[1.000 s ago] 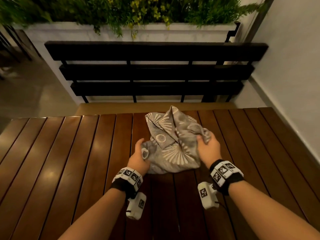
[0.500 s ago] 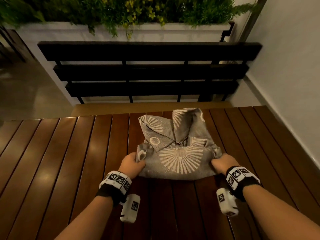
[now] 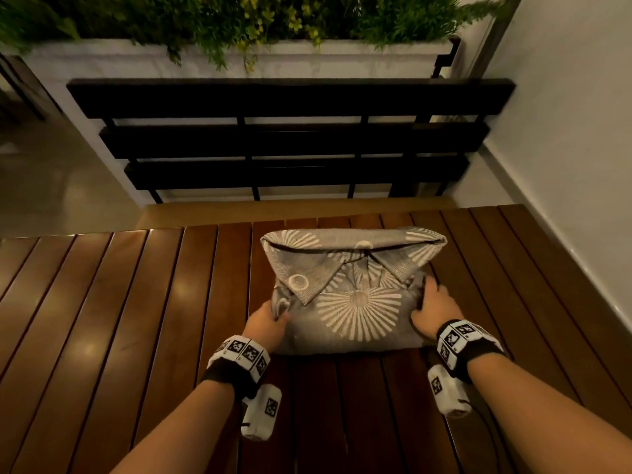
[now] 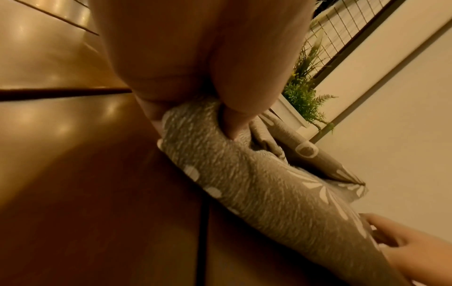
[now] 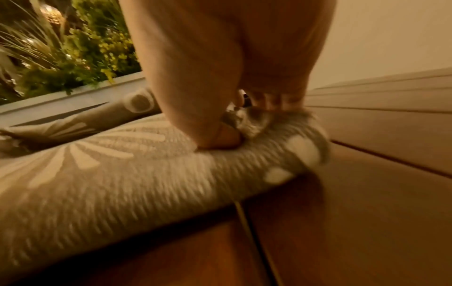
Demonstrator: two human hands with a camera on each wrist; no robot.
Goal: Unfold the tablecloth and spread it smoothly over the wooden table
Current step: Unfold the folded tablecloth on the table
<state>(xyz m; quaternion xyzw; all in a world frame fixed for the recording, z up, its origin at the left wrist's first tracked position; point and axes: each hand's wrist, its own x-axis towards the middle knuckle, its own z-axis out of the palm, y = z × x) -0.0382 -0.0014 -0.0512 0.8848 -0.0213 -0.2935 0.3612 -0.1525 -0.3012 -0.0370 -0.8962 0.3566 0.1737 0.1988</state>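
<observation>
Head view: the left hand (image 3: 265,321) grips the near-left corner of the folded tablecloth (image 3: 355,313), fingers curled into the cloth. The left wrist view shows a bunch of fabric (image 4: 257,183) pinched between the thumb and the fingers (image 4: 234,123) of that hand (image 4: 195,58). The right hand (image 3: 432,313) rests on the right edge of the cloth, fingers spread and lying over the top fold, thumb on the upper face. In the right wrist view, which is blurred, the thumb presses down on the cloth (image 5: 122,174) and the fingers (image 5: 276,100) of the right hand (image 5: 232,67) bend over a gathered bit of its edge; a firm clasp cannot be confirmed. The two hands are apart, one at each side of the bundle.

The tablecloth is grey with pale sunburst and ring patterns. It lies as a thick, folded rectangle on the wooden table (image 3: 119,319), towards the far edge, with two flaps turned down at its top like a collar. The table is made of glossy brown slats. Beyond it stands a dark slatted bench (image 3: 290,131), then a white planter (image 3: 102,59) filled with green plants (image 3: 239,15). A pale wall (image 3: 574,131) runs along the right.
</observation>
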